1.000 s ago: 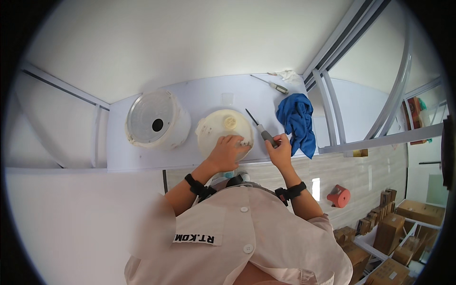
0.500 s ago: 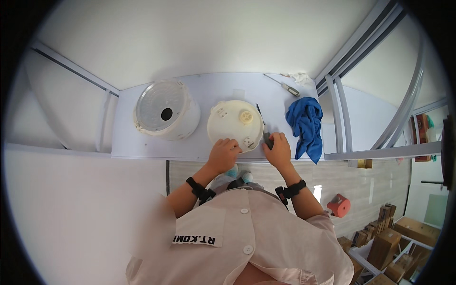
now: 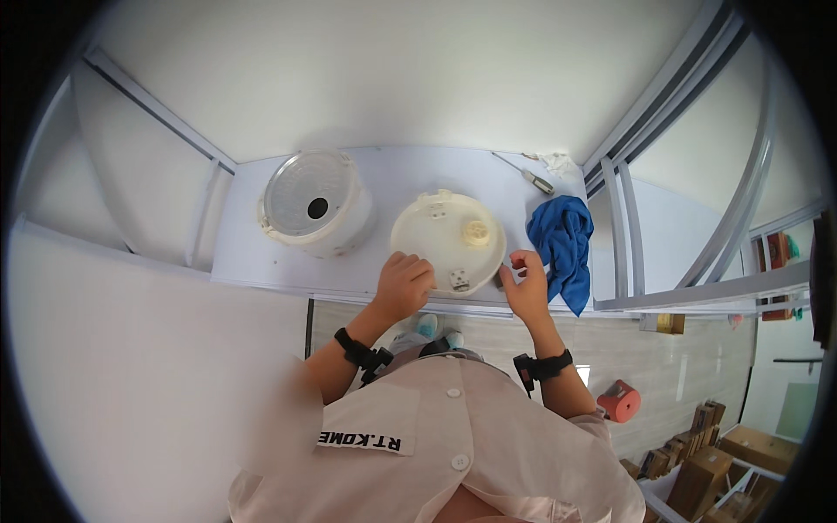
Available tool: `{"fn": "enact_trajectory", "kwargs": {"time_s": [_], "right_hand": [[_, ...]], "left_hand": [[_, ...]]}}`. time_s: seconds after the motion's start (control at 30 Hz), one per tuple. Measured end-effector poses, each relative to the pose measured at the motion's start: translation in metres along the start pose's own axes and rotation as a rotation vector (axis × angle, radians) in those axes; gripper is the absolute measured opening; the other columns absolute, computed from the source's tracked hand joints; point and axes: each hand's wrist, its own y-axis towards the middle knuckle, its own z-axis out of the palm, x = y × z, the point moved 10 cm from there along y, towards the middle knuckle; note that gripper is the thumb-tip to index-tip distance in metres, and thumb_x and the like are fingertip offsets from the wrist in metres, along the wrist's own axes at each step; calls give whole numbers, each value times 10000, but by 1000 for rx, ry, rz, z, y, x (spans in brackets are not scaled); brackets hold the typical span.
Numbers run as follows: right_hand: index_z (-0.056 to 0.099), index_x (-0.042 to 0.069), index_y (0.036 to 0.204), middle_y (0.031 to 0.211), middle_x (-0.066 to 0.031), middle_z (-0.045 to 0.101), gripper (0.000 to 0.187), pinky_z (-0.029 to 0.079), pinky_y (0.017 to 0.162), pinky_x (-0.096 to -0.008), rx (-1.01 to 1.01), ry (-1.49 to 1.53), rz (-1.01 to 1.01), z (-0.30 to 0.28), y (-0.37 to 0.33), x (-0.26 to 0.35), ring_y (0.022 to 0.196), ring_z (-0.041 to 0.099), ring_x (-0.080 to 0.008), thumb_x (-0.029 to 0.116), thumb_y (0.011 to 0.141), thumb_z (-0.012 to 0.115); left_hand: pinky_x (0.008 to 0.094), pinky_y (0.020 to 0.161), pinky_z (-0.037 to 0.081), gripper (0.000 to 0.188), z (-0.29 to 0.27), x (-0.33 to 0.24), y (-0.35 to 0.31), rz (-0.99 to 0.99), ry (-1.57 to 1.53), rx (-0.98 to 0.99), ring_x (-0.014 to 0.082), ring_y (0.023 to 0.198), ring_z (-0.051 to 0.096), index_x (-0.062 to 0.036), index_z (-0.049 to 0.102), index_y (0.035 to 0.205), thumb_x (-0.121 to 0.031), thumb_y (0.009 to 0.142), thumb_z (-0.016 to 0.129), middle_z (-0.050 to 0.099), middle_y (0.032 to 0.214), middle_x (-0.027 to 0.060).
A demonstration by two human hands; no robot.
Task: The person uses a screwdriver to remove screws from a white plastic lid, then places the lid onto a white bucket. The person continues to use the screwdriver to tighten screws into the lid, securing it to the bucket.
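My left hand [image 3: 405,285] is closed on the near left rim of a round cream plastic cover [image 3: 427,244], fingers curled over its edge. On the cover are a raised round yellowish fitting [image 3: 476,233] and a small bracket with dark marks [image 3: 459,278]. The cover looks slightly tilted, its right side raised off the table. Beside its right rim is my right hand [image 3: 527,286], thumb and fingers apart and curved. A small dark object [image 3: 500,277] shows between that hand and the rim, mostly hidden; I cannot tell its kind.
A white cylindrical appliance body [image 3: 349,218] with a metal inside and a dark round hole stands at left. At right lie a blue cloth [image 3: 561,248], a screwdriver [image 3: 536,181] and crumpled white paper [image 3: 556,163]. Metal frame posts [image 3: 624,231] border the white table [image 3: 248,244].
The cover's right side has lifted and the cover has shifted slightly right. My right hand has opened from around the dark object and moved to the right. My left hand stays on the rim.
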Motion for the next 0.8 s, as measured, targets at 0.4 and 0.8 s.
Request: {"fn": "enact_trajectory", "kwargs": {"time_s": [0.4,0.8], "right_hand": [[113,58,1716,1654,-241,334,1136,453,1151,-492,174,472,-40,0,26,69,1423,512,-384,323,907,865],[335,10,1595,1502,-167,541,872,443,1153,-420,273,779,-134,64,58,179,1393,526,-256,311,947,833]], "left_hand": [[274,750,498,271,-80,7,28,-501,-830,-282,104,860,604,-48,610,975,33,863,843,651,988,36],[331,932,588,487,-148,102,4,-797,-1209,-254,150,1071,705,17,642,1359,-77,924,842,745,1213,76]]}}
